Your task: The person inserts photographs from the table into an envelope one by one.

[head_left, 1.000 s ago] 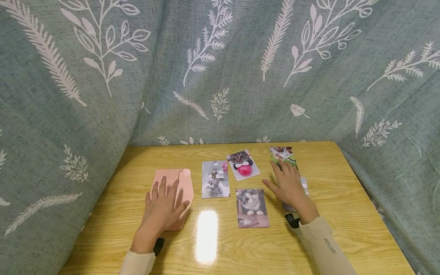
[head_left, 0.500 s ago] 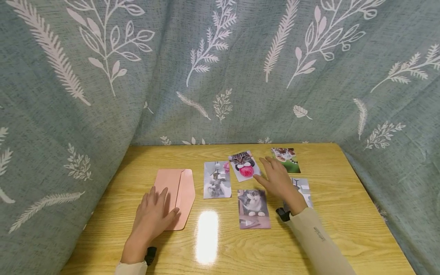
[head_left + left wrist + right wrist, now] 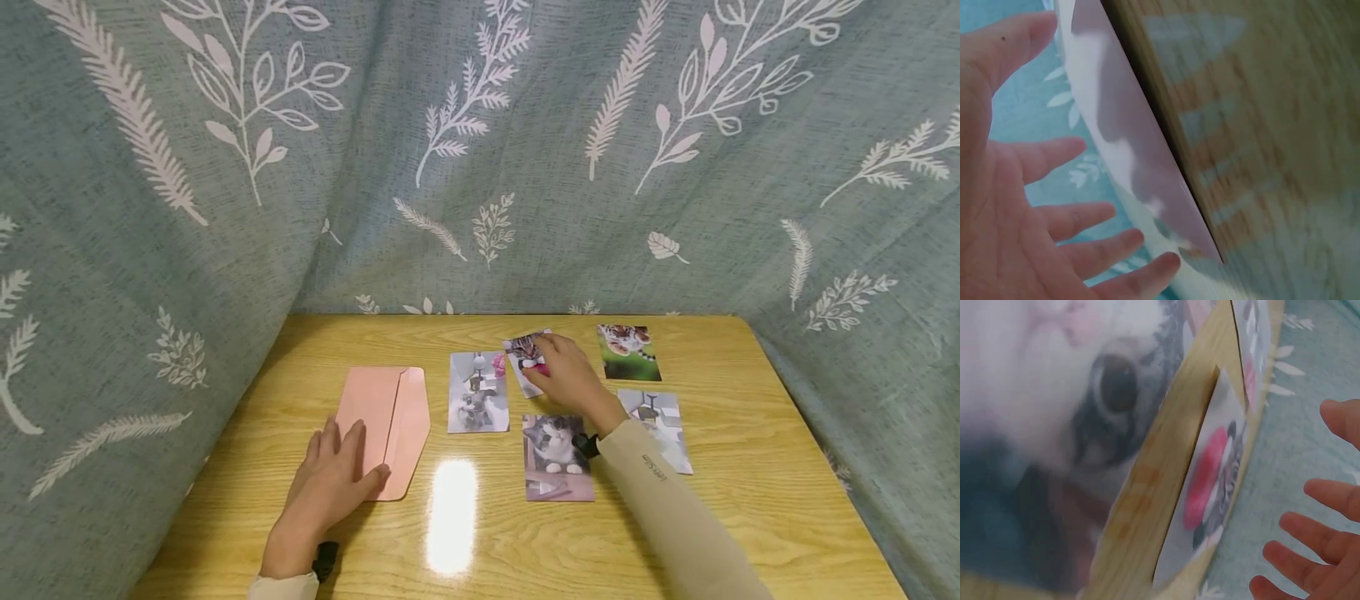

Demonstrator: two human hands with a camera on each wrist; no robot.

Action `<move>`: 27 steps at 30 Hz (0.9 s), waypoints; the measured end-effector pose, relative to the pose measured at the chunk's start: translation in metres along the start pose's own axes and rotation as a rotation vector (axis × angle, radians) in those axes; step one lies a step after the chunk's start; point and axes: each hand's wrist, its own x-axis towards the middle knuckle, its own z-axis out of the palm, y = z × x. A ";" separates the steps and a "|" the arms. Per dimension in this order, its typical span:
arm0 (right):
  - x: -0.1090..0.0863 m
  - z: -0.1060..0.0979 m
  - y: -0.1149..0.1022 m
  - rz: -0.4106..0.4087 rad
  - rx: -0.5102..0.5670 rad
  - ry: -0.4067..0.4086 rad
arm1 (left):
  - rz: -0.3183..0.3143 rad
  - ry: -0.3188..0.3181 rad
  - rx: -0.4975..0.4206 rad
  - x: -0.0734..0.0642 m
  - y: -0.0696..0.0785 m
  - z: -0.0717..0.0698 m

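A pink envelope lies at the left of the table, its pointed flap toward the right. My left hand is over its lower left part, fingers spread; in the left wrist view a gap shows between the fingers and the envelope. My right hand covers part of a photo card of a striped cat with a pink ball. In the right wrist view the fingers are spread above that card and hold nothing. Just below it lies a grey-and-white cat card.
A pale cat card lies between the envelope and the striped cat card. Toward the right are a tiger card and another pale card. A leaf-patterned green curtain hangs behind the wooden table.
My right hand has moved left, from the tiger card to over the striped cat card. My left hand has drawn back a little toward the envelope's lower left.
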 end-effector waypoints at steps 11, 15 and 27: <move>0.031 0.020 -0.011 0.004 0.019 -0.086 | -0.046 -0.070 0.014 0.001 -0.002 0.002; 0.037 0.029 -0.009 0.013 0.007 -0.131 | -0.057 -0.081 0.014 0.001 0.000 0.002; 0.043 0.038 -0.016 0.066 -0.092 -0.197 | -0.059 -0.070 0.021 -0.001 0.001 0.003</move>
